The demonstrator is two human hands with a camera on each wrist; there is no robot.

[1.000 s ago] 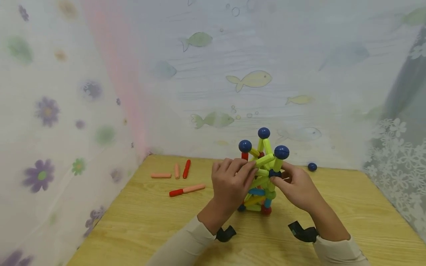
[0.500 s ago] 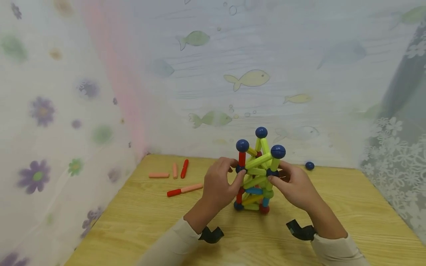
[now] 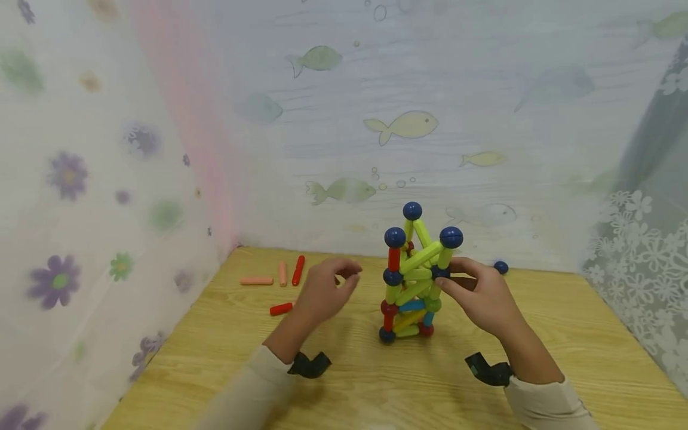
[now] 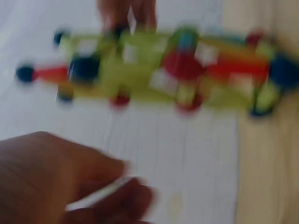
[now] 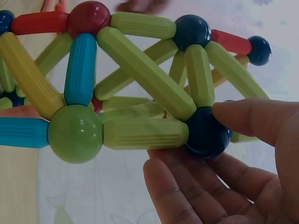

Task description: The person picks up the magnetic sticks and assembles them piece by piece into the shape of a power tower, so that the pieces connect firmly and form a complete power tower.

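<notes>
A tower of magnetic rods and balls (image 3: 417, 274) stands upright on the table, built from lime, red, blue and yellow rods with several blue balls at its top. My right hand (image 3: 486, 292) pinches a dark blue ball (image 5: 209, 133) on the tower's right side between thumb and fingers. Left of the tower and apart from it, my left hand (image 3: 329, 288) holds nothing, its fingers loosely bent. The left wrist view is blurred; there the left hand (image 4: 70, 175) appears below the tower.
On the left of the table (image 3: 215, 358) lie a red rod (image 3: 298, 270), two peach rods (image 3: 256, 280), and another red rod (image 3: 281, 309) partly beside my left forearm. A loose blue ball (image 3: 501, 267) lies at the back right. Patterned fabric walls (image 3: 344, 149) border the table.
My left hand has let go of the tower's left side and moved left, away from it. My right hand stays on the same blue ball. The tower has turned slightly.
</notes>
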